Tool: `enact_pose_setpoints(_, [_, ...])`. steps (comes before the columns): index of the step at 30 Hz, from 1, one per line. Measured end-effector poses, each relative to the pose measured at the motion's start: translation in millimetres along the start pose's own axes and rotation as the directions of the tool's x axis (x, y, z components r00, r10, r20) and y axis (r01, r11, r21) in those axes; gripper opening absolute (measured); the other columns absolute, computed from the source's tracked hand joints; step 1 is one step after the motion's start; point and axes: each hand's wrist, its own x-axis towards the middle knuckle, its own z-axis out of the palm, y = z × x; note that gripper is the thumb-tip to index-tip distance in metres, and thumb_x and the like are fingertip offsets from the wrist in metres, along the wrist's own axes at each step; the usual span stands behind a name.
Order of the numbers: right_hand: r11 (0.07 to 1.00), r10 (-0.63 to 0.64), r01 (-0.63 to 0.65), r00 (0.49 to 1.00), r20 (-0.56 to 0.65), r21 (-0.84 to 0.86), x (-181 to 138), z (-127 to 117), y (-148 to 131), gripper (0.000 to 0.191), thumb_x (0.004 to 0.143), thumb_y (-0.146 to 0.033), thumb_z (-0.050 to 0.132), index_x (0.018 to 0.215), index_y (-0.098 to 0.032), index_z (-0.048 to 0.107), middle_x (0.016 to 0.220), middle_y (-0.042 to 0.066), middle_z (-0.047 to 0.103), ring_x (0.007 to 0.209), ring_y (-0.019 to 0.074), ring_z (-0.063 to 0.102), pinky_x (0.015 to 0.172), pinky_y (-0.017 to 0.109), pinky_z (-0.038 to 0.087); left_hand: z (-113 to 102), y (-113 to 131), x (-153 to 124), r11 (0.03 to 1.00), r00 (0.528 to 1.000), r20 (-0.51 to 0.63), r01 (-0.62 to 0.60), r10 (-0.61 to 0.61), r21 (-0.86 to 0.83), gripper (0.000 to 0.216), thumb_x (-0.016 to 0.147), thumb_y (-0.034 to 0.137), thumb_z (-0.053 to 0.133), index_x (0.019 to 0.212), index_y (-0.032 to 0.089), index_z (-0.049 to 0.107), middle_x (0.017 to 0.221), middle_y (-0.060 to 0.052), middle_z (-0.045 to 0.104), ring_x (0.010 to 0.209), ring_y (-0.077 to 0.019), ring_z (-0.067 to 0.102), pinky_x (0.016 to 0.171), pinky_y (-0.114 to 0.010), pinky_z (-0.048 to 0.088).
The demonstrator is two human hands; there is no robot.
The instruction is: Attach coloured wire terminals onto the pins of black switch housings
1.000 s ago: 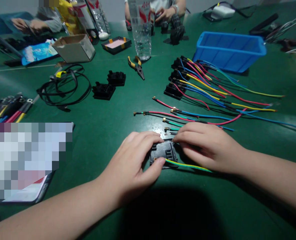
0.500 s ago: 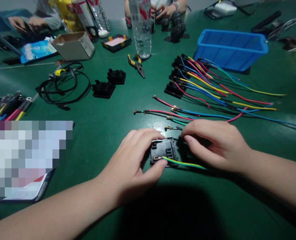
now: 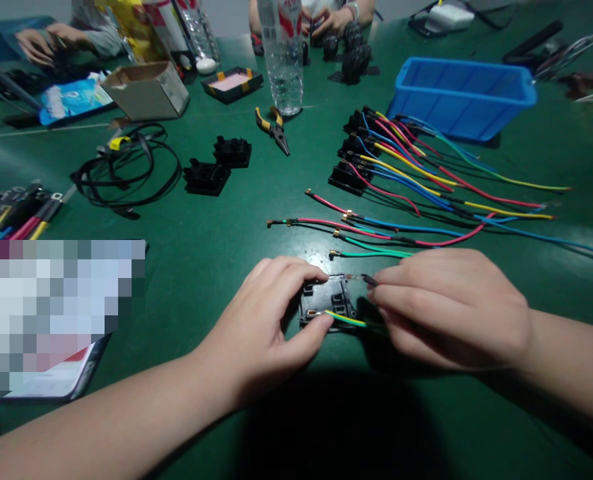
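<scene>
My left hand grips a square black plastic housing flat on the table, fingers at its far edge and thumb at its near side. A yellow-green wire lies across the housing, its metal terminal seated near my left thumb. Pinched in my right hand is a wire with a dark sleeve; its metal terminal points left at the housing's far right corner. The rest of that wire is hidden by my fingers. Just beyond lie loose green wires and red wires with brass terminals.
Wired black housings lie before a blue bin. Pliers, a water bottle and two black housings stand farther off. A coiled black cable and a phone are at left. Two people's hands work across the table.
My right hand has closed on a dark-sleeved wire and brought its terminal to the housing's far right corner. My left hand stays on the housing.
</scene>
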Motion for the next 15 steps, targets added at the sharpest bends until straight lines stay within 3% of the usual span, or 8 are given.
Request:
enact_pose_setpoints(6, [0.995,-0.053,0.046,0.994,0.091,0.084,-1.8,3.0,2.6,0.016,0.089,-0.019,0.047,0.102,-0.019,0.055,0.086,0.010,0.067,0.068,0.0188,0.057,0.057,0.033,0.039,0.7,-1.1,-0.6,1.000,1.000,0.000,-0.016,0.016,0.012,0.029,0.085,0.027,0.058,0.113,0.021,0.053,0.114,-0.004,0.057,0.109,-0.0212,0.050,0.095,-0.036,0.039])
enact_pose_setpoints(15, [0.954,0.101,-0.110,0.994,0.044,0.278,3.5,6.6,7.2,0.020,0.085,-0.009,0.046,0.100,-0.019,0.055,0.087,0.007,0.066,0.075,0.0155,0.059,0.064,0.029,0.042,0.6,-0.8,-0.1,1.000,1.000,0.008,0.001,-0.001,0.017,0.030,0.085,0.026,0.057,0.114,0.021,0.053,0.115,-0.005,0.057,0.110,-0.0216,0.051,0.096,-0.037,0.039])
